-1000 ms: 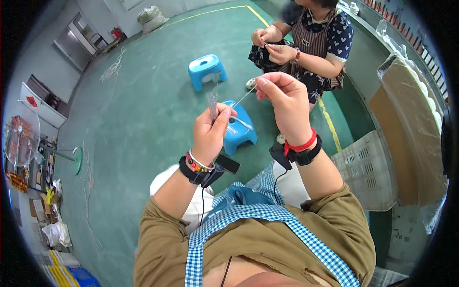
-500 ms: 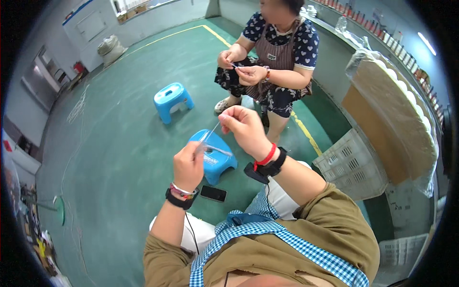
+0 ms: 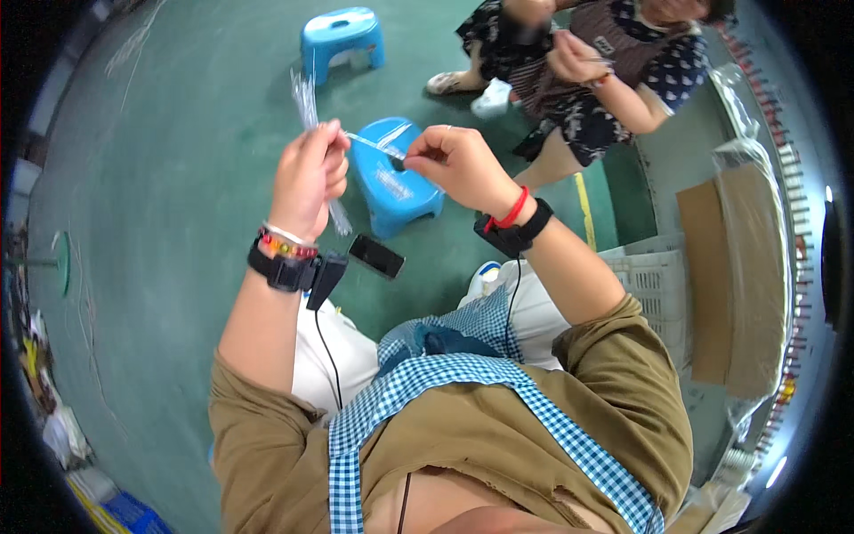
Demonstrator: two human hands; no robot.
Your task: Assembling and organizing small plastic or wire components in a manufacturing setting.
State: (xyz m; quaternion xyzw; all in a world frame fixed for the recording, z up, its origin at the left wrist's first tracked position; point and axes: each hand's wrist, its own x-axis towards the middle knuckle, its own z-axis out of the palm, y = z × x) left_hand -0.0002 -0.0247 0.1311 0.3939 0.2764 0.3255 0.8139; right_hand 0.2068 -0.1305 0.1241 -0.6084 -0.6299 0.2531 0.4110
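Note:
My left hand [image 3: 307,178] grips a bundle of thin clear plastic strips [image 3: 309,100] that sticks up above the fist and hangs below it. My right hand [image 3: 454,160] pinches a small dark piece [image 3: 399,164] at the end of one clear strip [image 3: 369,144], which spans the gap between both hands. Both wrists wear black bands with cables. The hands are held above a blue plastic stool [image 3: 391,182].
A black phone [image 3: 376,256] lies on the green floor by the stool. A second blue stool [image 3: 341,37] stands farther off. Another person [image 3: 583,76] sits opposite, hands busy with similar work. A white crate [image 3: 654,285] and wrapped cardboard [image 3: 738,267] are at the right.
The view has shifted, so the stools and the other person sit differently in frame. My hands have moved apart sideways, with one strip now drawn out between them.

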